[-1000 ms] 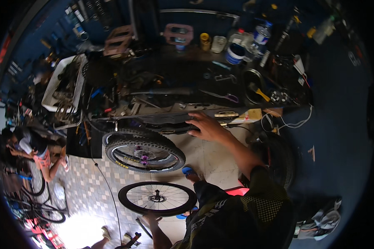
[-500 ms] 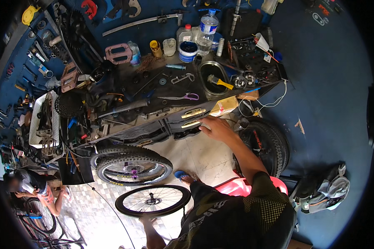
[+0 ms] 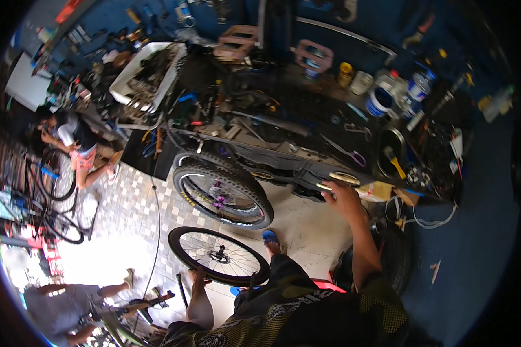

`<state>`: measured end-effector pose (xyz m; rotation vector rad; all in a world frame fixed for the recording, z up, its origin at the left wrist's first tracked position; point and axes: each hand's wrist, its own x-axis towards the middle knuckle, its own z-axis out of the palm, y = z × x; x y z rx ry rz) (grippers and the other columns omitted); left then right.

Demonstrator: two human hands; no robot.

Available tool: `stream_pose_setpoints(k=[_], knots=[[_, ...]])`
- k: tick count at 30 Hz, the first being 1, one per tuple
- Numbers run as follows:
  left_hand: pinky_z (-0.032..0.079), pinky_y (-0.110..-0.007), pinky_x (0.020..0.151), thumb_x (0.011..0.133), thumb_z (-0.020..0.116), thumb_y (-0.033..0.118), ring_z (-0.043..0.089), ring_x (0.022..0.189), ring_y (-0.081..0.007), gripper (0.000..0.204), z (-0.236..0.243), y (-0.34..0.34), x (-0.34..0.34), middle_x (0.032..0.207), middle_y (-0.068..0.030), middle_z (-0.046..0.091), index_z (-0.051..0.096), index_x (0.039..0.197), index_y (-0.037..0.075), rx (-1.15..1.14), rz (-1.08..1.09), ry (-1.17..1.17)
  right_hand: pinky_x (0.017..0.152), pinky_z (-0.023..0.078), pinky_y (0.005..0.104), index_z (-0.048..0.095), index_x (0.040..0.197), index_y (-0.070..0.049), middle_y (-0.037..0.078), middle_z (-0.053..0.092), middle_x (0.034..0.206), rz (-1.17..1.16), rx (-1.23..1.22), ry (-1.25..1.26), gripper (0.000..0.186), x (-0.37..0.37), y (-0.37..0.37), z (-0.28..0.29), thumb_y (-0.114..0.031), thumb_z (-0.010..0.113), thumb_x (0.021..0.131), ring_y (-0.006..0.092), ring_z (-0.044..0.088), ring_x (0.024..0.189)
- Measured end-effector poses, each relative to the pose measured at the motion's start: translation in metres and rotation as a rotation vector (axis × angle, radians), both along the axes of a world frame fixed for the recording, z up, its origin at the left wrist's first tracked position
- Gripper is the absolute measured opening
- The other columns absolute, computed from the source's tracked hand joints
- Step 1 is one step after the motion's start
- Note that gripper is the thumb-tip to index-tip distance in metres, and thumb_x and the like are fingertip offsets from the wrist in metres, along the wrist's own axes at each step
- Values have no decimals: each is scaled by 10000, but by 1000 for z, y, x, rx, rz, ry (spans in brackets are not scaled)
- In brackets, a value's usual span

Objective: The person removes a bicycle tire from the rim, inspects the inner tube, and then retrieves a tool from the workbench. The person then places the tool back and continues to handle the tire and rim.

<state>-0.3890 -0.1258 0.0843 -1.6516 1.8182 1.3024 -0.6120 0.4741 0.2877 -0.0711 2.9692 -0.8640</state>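
Note:
My right hand is at the front of the workbench, its fingers curled at a gold-coloured drawer handle. A second gold handle sits just above it. Lower left, my left hand meets the near edge of a spoked bicycle wheel with a black rim, held tilted above the floor; its fingers are partly hidden behind the rim. Beyond that wheel stand knobbly-tyred wheels with purple hub parts.
The bench top carries scissors, a dark basin with a yellow-handled brush, bottles and tools. A white basket of parts stands left. Two people are at far left and lower left near bicycles. A black tyre stands right.
The view has swung left, bringing a second person with a bicycle into the lower left. My right hand stays at the drawer handles, and my left hand stays at the wheel.

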Motion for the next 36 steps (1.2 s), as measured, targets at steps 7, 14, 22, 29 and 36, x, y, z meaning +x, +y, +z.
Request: stream_pose_setpoints(k=[7, 14, 22, 29, 36], knots=[[690, -572, 565, 947, 677, 255, 774, 745, -405, 487, -7, 28, 22, 1074, -252, 687, 412, 1306, 61, -135, 9, -144, 947, 576, 490, 699, 1317, -103, 170, 758, 1220, 188, -2, -35, 387, -43, -42, -2, -322, 727, 999, 403, 716, 1122], [685, -560, 565, 903, 720, 300, 762, 804, -475, 645, -20, 24, 43, 1150, -295, 683, 385, 1392, 46, -180, -13, -172, 933, 579, 484, 699, 1323, -110, 173, 761, 1205, 299, -43, -43, 386, -65, -73, -10, -331, 723, 1007, 407, 720, 1094], [668, -541, 632, 842, 771, 203, 745, 944, -454, 686, -27, 16, 51, 1134, -293, 700, 386, 1377, 14, -418, -41, -122, 862, 606, 456, 713, 1278, -121, 158, 772, 1150, 426, 13, 39, 321, -69, -125, -4, -306, 722, 1017, 361, 752, 1038], [662, -571, 727, 859, 770, 226, 720, 939, -390, 648, -12, -2, 50, 1147, -240, 695, 424, 1379, 57, -130, 180, 50, 840, 594, 340, 666, 1319, -58, 144, 743, 1227, 468, -1022, 131, 341, 6, -249, -16, -165, 768, 1012, 173, 732, 977], [638, -683, 788, 895, 697, 160, 685, 1036, -397, 603, -13, 7, 58, 1391, -226, 525, 269, 1316, 109, 147, 222, 54, 693, 562, 421, 667, 1314, -99, 71, 719, 852, 531, -662, -197, 436, 88, -268, 24, -378, 763, 992, 266, 719, 763]])
